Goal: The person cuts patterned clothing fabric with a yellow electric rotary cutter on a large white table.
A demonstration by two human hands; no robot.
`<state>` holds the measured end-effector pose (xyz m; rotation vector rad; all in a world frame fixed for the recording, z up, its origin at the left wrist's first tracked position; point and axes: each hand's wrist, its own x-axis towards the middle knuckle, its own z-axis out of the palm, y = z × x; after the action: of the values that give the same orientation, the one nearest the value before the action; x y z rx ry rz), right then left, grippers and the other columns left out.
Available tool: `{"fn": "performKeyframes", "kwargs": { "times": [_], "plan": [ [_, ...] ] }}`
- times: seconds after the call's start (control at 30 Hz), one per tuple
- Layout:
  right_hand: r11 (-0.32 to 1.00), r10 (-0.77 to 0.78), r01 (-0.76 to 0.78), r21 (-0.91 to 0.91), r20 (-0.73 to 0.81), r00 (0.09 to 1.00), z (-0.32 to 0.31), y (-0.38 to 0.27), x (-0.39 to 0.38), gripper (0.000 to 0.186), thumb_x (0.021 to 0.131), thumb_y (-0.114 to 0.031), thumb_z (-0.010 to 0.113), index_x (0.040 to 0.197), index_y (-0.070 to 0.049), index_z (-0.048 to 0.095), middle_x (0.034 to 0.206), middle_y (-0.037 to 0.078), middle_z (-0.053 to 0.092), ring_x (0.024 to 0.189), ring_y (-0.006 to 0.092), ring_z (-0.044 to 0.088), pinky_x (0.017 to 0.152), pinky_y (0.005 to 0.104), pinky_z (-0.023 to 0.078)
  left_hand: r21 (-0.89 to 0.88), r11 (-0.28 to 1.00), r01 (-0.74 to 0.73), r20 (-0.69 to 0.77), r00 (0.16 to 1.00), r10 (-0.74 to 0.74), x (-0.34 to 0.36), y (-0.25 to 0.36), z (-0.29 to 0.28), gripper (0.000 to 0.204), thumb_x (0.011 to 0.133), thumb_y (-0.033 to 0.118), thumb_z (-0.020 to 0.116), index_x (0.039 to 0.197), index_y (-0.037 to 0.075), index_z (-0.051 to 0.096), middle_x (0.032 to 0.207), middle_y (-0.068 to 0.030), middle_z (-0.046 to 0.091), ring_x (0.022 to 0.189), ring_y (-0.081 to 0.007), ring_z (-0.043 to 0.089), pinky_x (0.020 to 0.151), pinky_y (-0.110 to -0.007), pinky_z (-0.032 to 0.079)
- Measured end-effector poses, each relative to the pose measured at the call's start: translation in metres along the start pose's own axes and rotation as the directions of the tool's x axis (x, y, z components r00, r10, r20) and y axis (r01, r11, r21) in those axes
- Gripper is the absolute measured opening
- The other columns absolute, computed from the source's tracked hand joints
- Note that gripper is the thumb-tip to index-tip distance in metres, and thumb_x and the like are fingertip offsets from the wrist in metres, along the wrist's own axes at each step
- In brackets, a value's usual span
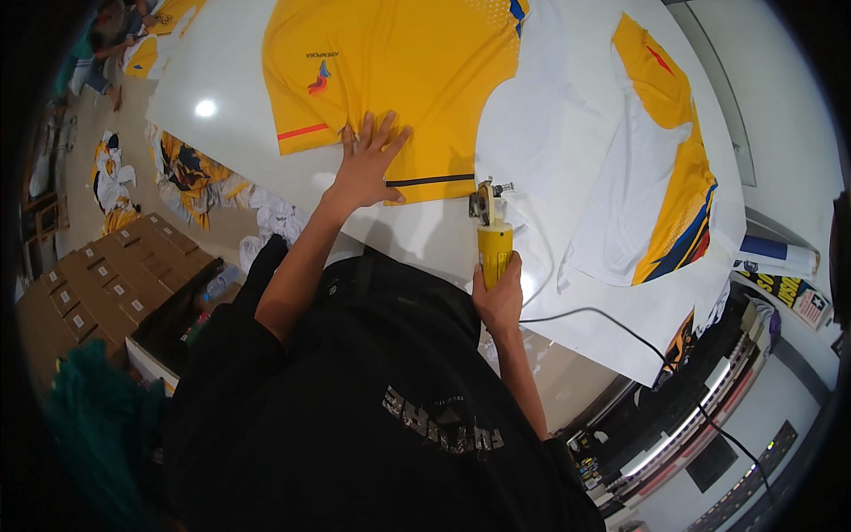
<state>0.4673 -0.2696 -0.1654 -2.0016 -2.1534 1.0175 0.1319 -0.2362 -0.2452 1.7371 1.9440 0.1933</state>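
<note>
Yellow printed fabric [425, 97] with a red stripe and a black stripe near its lower edges lies flat on the white table. My left hand [365, 167] rests on it with fingers spread, close to the black stripe. In my right hand [500, 300] is a yellow handheld rotary cloth cutter [495, 239], gripped round its body. The cutter's head stands at the fabric's lower right corner, beside the end of the black stripe. Whether its blade touches the cloth cannot be made out. A dark power cord [585, 310] trails to the right.
Another cut piece, yellow, white and blue [678, 177], lies on the table [399, 235] to the right. Brown cardboard boxes [106, 284] and fabric scraps [191, 173] are on the floor at left. A large machine [691, 426] stands at lower right. Another person [97, 44] is at far left.
</note>
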Motion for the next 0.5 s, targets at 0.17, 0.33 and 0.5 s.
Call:
{"fn": "performKeyframes", "kwargs": {
  "times": [0.17, 0.33, 0.5],
  "plan": [
    [1.0, 0.01, -0.01, -0.003, -0.018, 1.0, 0.001, -0.002, 0.003, 0.069, 0.096, -0.019, 0.074, 0.145, 0.009, 0.036, 0.124, 0.039, 0.061, 0.109, 0.0575, 0.065, 0.093, 0.0558, 0.055, -0.029, 0.999, 0.015, 0.018, 1.0, -0.014, 0.001, 0.005, -0.01, 0.129, 0.061, 0.043, 0.098, 0.169, 0.025, 0.03, 0.179, -0.0124, 0.013, 0.165, -0.0451, 0.004, 0.125, -0.076, 0.006],
    [1.0, 0.01, -0.01, -0.004, -0.007, 1.0, 0.0, -0.005, 0.006, 0.07, 0.095, -0.018, 0.078, 0.145, 0.009, 0.037, 0.122, 0.038, 0.062, 0.106, 0.0554, 0.067, 0.089, 0.0548, 0.056, -0.092, 0.995, 0.031, 0.017, 0.999, -0.03, 0.002, 0.007, -0.014, 0.128, 0.061, 0.041, 0.097, 0.169, 0.025, 0.031, 0.179, -0.0116, 0.015, 0.165, -0.044, 0.003, 0.126, -0.075, 0.004],
    [0.997, 0.071, -0.072, 0.02, 0.03, 0.997, 0.0, -0.008, 0.01, 0.072, 0.094, -0.019, 0.08, 0.145, 0.008, 0.037, 0.12, 0.036, 0.063, 0.106, 0.0537, 0.068, 0.088, 0.0534, 0.057, -0.122, 0.991, 0.055, 0.041, 0.998, -0.05, 0.006, 0.008, -0.017, 0.127, 0.061, 0.04, 0.098, 0.169, 0.026, 0.032, 0.179, -0.0108, 0.016, 0.165, -0.043, 0.004, 0.127, -0.074, 0.004]
  ]
}}
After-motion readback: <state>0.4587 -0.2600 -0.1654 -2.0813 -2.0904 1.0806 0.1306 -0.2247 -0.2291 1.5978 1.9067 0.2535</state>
